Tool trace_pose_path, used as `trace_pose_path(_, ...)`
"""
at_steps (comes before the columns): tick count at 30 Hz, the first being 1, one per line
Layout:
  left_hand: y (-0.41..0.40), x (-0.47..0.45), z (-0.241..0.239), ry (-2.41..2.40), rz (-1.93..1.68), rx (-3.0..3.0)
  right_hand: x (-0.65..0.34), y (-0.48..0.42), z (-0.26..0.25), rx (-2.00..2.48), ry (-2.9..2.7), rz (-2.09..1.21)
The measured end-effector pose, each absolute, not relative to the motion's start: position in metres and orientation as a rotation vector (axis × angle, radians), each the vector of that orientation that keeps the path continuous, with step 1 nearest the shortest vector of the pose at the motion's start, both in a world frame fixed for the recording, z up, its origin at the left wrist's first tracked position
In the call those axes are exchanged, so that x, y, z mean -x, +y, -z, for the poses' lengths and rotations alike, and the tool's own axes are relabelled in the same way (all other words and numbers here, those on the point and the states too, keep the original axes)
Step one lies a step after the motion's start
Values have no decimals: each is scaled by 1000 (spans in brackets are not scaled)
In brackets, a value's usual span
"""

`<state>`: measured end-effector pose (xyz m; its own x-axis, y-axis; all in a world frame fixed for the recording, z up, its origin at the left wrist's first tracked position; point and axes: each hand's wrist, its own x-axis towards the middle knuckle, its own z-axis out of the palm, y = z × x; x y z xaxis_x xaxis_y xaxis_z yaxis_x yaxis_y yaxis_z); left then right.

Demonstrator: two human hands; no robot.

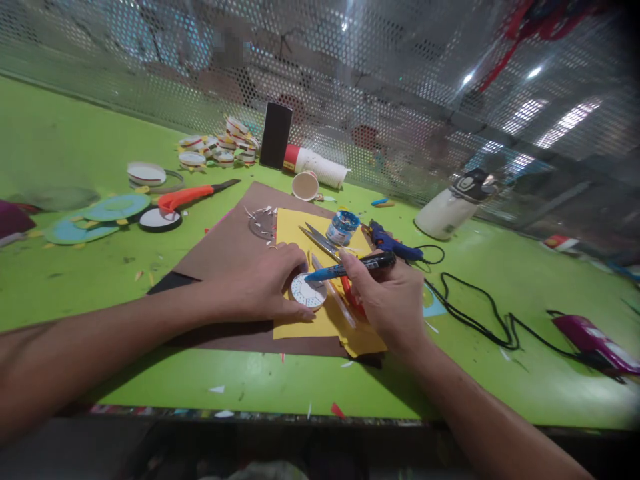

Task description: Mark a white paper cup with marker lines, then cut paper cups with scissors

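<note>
My left hand (270, 283) grips a small round white disc (309, 298) by its left edge, between thumb and fingers. Dark lines and dots are drawn on its top. A blue marker with a black end (333, 272) is pinched in my right hand (393, 300), its tip at the upper part of the disc. Both hands are over a yellow sheet (295, 327) lying on brown card (215, 250). Scissors (320, 241) with orange-red handles, partly hidden by my right hand, and a clear stick (345, 308) lie beside the disc.
Behind the yellow sheet stands a blue-smeared jar (343, 228). A blue glue gun (393, 243) and black cord (480, 327) lie to the right, near a white bottle (445, 212). Leftward are an orange-handled cutter (187, 197), blue discs (117, 207) and several small white rounds (225, 143).
</note>
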<state>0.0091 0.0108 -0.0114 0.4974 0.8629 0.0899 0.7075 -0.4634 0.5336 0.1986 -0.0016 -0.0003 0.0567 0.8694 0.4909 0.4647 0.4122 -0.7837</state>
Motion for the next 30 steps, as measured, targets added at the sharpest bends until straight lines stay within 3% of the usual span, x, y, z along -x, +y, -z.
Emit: trace_pose_path(30,10,-9,11,1288,-500,-2282,-209,-7,8,1048,-1749,-162)
